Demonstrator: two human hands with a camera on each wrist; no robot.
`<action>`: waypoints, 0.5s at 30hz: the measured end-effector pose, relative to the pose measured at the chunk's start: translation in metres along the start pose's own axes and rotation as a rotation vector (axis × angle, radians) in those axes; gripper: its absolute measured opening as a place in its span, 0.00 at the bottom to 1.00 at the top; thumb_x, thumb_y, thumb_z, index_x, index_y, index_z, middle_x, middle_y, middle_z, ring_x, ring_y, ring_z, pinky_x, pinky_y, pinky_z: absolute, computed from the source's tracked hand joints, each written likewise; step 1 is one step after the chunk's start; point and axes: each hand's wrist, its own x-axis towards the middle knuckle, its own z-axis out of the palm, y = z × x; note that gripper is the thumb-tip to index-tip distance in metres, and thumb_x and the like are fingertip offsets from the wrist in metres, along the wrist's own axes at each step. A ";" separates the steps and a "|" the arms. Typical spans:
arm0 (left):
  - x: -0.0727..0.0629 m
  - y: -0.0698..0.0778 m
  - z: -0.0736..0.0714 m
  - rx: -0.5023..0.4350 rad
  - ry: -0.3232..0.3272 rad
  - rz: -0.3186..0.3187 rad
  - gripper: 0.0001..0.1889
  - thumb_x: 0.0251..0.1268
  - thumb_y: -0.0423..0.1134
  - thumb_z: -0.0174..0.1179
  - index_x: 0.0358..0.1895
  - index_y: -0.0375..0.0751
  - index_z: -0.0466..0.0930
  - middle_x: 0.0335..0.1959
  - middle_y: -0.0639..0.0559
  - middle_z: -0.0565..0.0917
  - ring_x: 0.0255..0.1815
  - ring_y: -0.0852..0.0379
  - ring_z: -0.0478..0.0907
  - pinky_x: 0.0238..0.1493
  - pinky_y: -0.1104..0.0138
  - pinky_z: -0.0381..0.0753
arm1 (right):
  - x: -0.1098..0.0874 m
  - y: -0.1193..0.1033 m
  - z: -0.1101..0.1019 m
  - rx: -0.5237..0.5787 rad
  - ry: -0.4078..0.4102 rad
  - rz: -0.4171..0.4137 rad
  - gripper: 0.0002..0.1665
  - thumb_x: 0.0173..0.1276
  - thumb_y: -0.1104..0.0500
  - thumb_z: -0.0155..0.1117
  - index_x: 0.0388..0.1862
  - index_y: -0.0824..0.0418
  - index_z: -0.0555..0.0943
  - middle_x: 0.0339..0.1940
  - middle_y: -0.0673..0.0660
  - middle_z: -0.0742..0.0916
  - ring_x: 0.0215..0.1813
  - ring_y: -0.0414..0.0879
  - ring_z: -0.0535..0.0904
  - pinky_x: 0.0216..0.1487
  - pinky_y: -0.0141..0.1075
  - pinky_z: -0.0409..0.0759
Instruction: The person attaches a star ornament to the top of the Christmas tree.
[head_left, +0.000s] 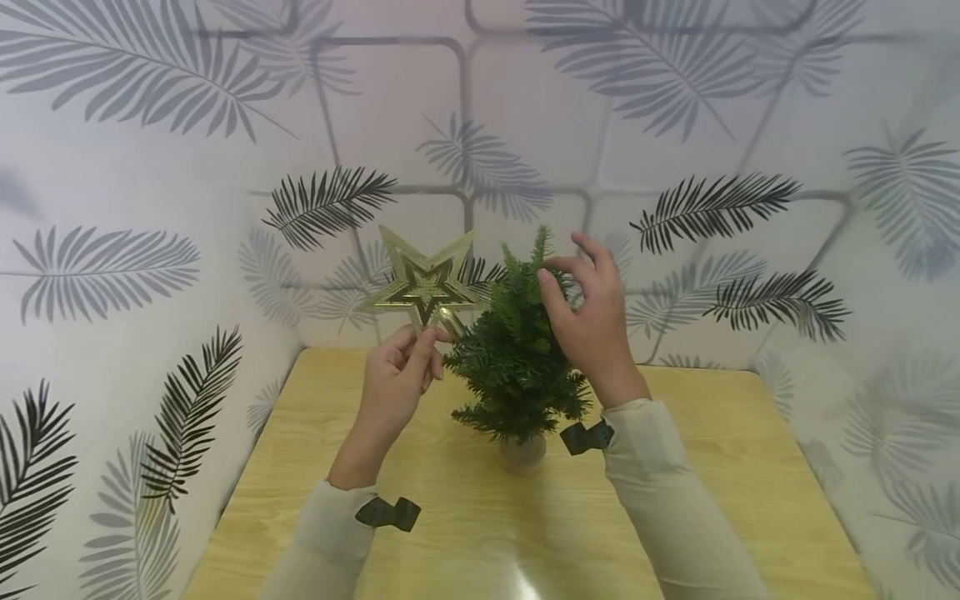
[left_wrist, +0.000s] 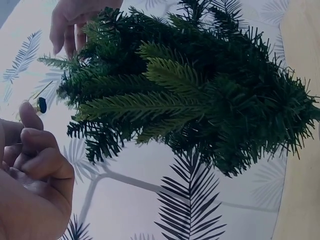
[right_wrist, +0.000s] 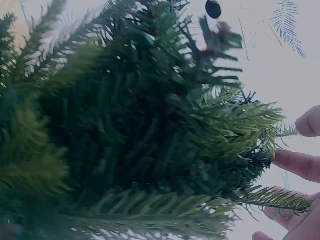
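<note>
A small green artificial Christmas tree (head_left: 517, 342) stands upright on the table, its round pale base (head_left: 522, 452) partly visible. To its left, my left hand (head_left: 393, 375) pinches a gold star tree topper (head_left: 426, 279) by its lower part. The topper's short gold tube (head_left: 450, 321) points toward the branches. My right hand (head_left: 596, 317) is at the upper right of the tree, fingers bent and spread. In the right wrist view, the fingers (right_wrist: 300, 165) are apart around the tree's tip, with a thin sprig between them. Most of the star is out of the left wrist view.
The tree stands on a light wood table (head_left: 435, 533). Behind and beside it hangs a pale backdrop (head_left: 120, 367) with grey and black feather-like leaves. Each wrist bears a black strap-like piece (head_left: 388, 514) over a light sleeve (head_left: 322, 542).
</note>
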 end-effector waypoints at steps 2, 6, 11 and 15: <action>0.002 0.003 0.001 -0.010 0.002 0.001 0.16 0.85 0.40 0.50 0.47 0.28 0.82 0.21 0.52 0.78 0.16 0.61 0.64 0.17 0.72 0.62 | 0.004 -0.002 -0.001 -0.008 -0.005 -0.001 0.15 0.77 0.55 0.64 0.48 0.66 0.87 0.73 0.65 0.74 0.76 0.61 0.66 0.73 0.62 0.63; 0.008 0.010 0.002 -0.027 -0.027 0.032 0.17 0.86 0.39 0.49 0.45 0.25 0.79 0.22 0.49 0.78 0.16 0.61 0.65 0.16 0.72 0.63 | 0.013 -0.006 0.001 0.010 -0.024 0.004 0.14 0.74 0.55 0.69 0.43 0.67 0.88 0.68 0.65 0.78 0.72 0.61 0.70 0.72 0.60 0.65; 0.015 0.013 0.005 -0.043 -0.039 0.058 0.15 0.86 0.37 0.48 0.46 0.28 0.79 0.22 0.47 0.78 0.16 0.60 0.66 0.16 0.72 0.64 | 0.015 -0.006 0.007 0.030 -0.018 0.012 0.12 0.73 0.58 0.70 0.41 0.69 0.86 0.65 0.66 0.79 0.70 0.60 0.73 0.72 0.56 0.68; 0.018 0.014 0.008 -0.052 -0.038 0.062 0.15 0.86 0.37 0.48 0.45 0.29 0.79 0.22 0.48 0.78 0.16 0.60 0.66 0.15 0.71 0.64 | 0.013 -0.002 0.011 0.044 0.009 -0.012 0.11 0.74 0.61 0.69 0.37 0.70 0.86 0.60 0.68 0.81 0.64 0.62 0.76 0.68 0.56 0.71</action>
